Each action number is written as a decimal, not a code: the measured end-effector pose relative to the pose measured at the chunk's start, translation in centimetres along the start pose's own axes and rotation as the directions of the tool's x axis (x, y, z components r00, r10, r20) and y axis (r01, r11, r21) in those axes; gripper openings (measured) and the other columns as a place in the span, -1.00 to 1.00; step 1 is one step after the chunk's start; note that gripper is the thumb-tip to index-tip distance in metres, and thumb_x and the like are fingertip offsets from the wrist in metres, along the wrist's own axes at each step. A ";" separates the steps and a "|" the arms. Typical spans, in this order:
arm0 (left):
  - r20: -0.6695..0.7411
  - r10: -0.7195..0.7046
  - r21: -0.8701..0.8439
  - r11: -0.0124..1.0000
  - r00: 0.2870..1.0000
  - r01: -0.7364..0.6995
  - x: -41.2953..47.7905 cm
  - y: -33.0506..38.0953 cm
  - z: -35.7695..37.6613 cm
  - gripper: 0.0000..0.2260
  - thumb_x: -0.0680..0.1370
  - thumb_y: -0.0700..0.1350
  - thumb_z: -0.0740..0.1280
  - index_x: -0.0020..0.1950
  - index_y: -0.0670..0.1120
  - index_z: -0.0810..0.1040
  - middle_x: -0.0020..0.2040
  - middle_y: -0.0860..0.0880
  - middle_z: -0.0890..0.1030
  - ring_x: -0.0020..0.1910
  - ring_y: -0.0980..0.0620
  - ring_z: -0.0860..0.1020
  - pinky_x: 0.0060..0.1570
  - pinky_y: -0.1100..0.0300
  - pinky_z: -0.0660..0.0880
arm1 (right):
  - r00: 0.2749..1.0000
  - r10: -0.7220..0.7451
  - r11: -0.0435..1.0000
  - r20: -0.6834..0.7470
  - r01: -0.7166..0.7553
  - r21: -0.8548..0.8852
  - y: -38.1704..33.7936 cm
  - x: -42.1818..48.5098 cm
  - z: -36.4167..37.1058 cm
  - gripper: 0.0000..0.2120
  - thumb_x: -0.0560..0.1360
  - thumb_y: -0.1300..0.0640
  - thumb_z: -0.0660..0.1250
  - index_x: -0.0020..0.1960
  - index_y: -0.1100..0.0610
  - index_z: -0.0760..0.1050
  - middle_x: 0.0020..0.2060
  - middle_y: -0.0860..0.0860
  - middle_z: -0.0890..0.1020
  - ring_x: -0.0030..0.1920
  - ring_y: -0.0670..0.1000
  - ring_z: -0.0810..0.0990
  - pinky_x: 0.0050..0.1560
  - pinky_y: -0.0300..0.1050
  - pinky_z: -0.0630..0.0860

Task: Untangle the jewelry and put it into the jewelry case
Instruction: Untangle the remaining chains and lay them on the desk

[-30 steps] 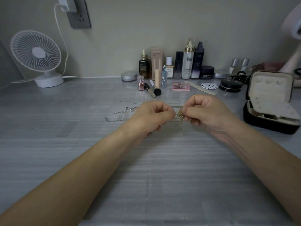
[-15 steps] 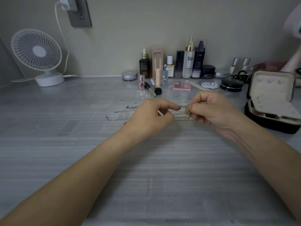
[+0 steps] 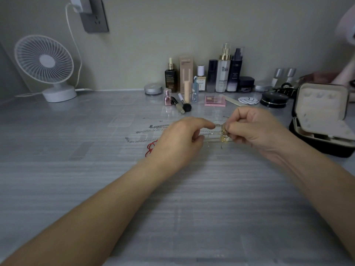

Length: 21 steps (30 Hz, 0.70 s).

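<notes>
Pinching the gold charm cluster (image 3: 223, 133) in the curled fingertips of the right hand (image 3: 255, 131); nipping a thin chain (image 3: 208, 131) beside it with the left hand (image 3: 178, 143), just above the table (image 3: 201, 198), near the open jewelry case (image 3: 322, 104). Probably light, limp, snag-prone: best held at charm or clasp. Since half a second ago, more red cord (image 3: 150, 148) uncovered.
</notes>
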<state>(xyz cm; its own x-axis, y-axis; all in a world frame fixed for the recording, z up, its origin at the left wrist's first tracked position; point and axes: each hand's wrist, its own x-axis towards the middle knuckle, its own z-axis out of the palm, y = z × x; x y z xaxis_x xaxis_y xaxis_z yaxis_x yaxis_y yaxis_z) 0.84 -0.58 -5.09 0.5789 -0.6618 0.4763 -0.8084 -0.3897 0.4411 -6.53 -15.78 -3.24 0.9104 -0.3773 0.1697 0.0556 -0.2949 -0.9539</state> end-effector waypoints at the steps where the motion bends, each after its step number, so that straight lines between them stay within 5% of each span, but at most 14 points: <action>1: -0.025 0.005 0.012 1.000 1.000 -0.005 0.0 0.0 0.1 -0.70 0.49 -0.22 0.32 0.17 0.05 0.57 -0.37 0.13 0.31 -0.35 0.27 0.35 -0.31 0.38 0.24 | 1.000 0.001 1.000 0.005 -0.001 0.003 0.0 0.0 0.0 -0.77 0.37 0.45 0.29 -0.36 0.18 0.44 -0.56 0.04 0.48 -0.54 -0.10 0.39 -0.52 -0.33 0.33; 10: -0.072 0.029 0.014 1.000 0.997 -0.028 0.0 -0.2 0.1 -0.65 0.39 0.14 0.41 0.12 0.06 0.61 -0.36 0.16 0.31 -0.35 0.19 0.34 -0.32 0.26 0.20 | 1.000 -0.006 1.000 0.028 0.006 0.003 0.1 -0.1 0.0 -0.77 0.38 0.45 0.27 -0.35 0.19 0.44 -0.56 0.03 0.48 -0.53 -0.10 0.39 -0.49 -0.31 0.33; 15: -0.068 0.065 -0.039 0.997 0.996 -0.068 0.0 -0.4 0.0 -0.51 0.36 0.35 0.24 0.09 0.05 0.63 -0.34 0.10 0.45 -0.32 0.17 0.43 -0.32 0.22 0.34 | 0.999 0.005 1.000 0.032 -0.006 0.004 0.2 0.0 -0.1 -0.77 0.38 0.44 0.28 -0.36 0.17 0.44 -0.51 0.06 0.48 -0.50 -0.09 0.40 -0.47 -0.29 0.34; 19: -0.073 0.025 -0.043 0.999 0.997 -0.028 -0.1 -0.5 0.3 -0.45 0.51 0.28 0.03 -0.09 -0.10 0.63 -0.29 0.00 0.56 -0.23 0.04 0.53 -0.22 0.06 0.49 | 0.999 0.007 1.000 0.033 -0.008 0.007 0.2 0.0 -0.2 -0.77 0.38 0.44 0.29 -0.35 0.17 0.44 -0.52 0.05 0.49 -0.51 -0.09 0.40 -0.48 -0.31 0.34; 21: -0.083 0.018 -0.058 0.998 0.996 -0.023 -0.1 -0.6 0.4 -0.59 0.56 0.15 0.15 -0.15 -0.12 0.63 -0.31 0.00 0.57 -0.28 0.04 0.51 -0.23 0.05 0.48 | 0.999 0.002 1.000 0.033 -0.002 0.010 0.2 0.0 -0.3 -0.77 0.38 0.45 0.29 -0.35 0.17 0.44 -0.55 0.03 0.49 -0.52 -0.10 0.40 -0.50 -0.32 0.34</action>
<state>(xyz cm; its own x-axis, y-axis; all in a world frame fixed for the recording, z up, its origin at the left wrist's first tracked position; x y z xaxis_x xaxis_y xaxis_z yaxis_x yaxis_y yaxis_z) 1.22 -0.52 -5.67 0.5708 -0.6137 0.5455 -0.8141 -0.3363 0.4734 -6.62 -16.07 -3.38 0.9237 -0.3483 0.1597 0.0577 -0.2855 -0.9566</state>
